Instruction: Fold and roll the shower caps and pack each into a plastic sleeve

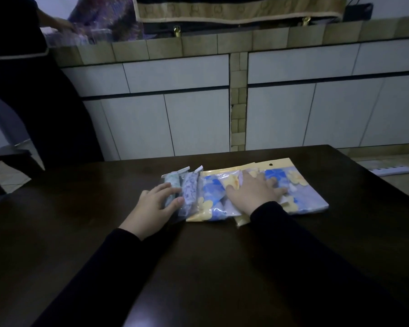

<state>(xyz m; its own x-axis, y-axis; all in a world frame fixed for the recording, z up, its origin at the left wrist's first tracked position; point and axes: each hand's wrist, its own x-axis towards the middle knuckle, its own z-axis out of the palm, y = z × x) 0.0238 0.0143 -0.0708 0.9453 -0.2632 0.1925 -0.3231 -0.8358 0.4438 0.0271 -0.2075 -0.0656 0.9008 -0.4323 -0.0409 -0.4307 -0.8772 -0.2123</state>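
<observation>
**Both hands flat on packed shower caps, dark table**

Dim room, tiled counter with pale cabinet doors [198,119] across the back. In front of it, a dark wooden table [222,267] filling the lower half of the view, with black sleeves reaching in from the near edge.

On the table's far middle, a flat plastic sleeve [300,185] with a yellow header strip and 1 punched hang hole. Inside it, a folded shower cap printed with blue and yellow flowers, lying flat and filling most of the sleeve. Edges of at least 1 more yellow-trimmed sleeve sticking out underneath at the near side; exact count impossible to tell.

Just left of that stack, touching its edge, 2 narrow clear sleeves [189,190] side by side, each with a rolled cap inside: 1 greenish, 1 pale with a grey pattern. Open tops pointing away toward the cabinets.

Right hand [255,192] spread wide, palm down, pressing on the flowered sleeve, fingers fanned toward the right, gripping nothing.

Left hand [156,204] palm down at the left edge of the narrow sleeves, fingers loosely extended and resting against the greenish one, thumb near the patterned one, not closed around either.

Far upper left, another person's arm [54,22] over the counter, blurred, beside some clear plastic.
</observation>
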